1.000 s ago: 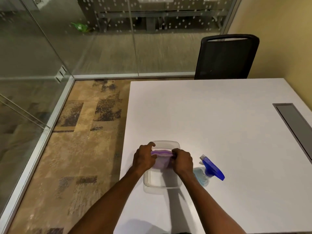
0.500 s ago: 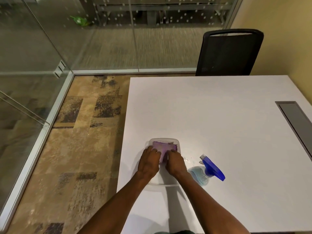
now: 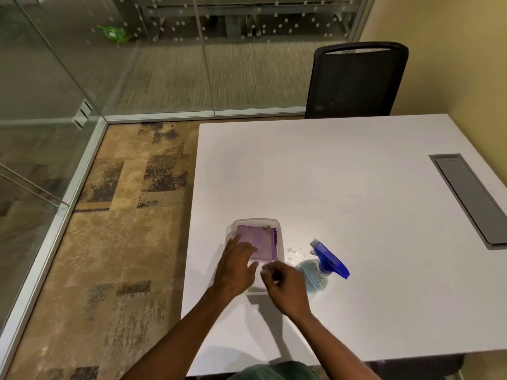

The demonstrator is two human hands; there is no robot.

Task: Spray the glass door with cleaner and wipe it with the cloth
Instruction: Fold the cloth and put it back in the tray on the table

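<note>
Starting at the left of the frame, I see the glass door (image 3: 41,111) and glass walls running along the upper left, well apart from everything I need, beyond the patterned carpet (image 3: 118,242). Moving toward centre, the white table (image 3: 343,187) carries a clear plastic container (image 3: 279,229) at lower centre, and the purple cloth (image 3: 259,238) lies folded flat in its far half. My left hand (image 3: 236,267) reaches over the container's near left side with fingers (image 3: 251,249) extended and relaxed, their tips resting at the cloth's near edge; I read it as touching, not gripping. My right hand (image 3: 285,283) hovers just below the container's near right corner, fingers loosely curled; whether they pinch anything is too blurred for me to tell. Just right of that hand lies the spray bottle (image 3: 321,270) with its blue trigger head, tipped on the table, with a few droplets (image 3: 295,252) between it and the container. The black chair (image 3: 354,80) sits at upper right. I judge the task barely begun: nothing is picked up. Next I'd close the left fingers on the cloth, take the bottle with the right, then turn left toward the glass.
</note>
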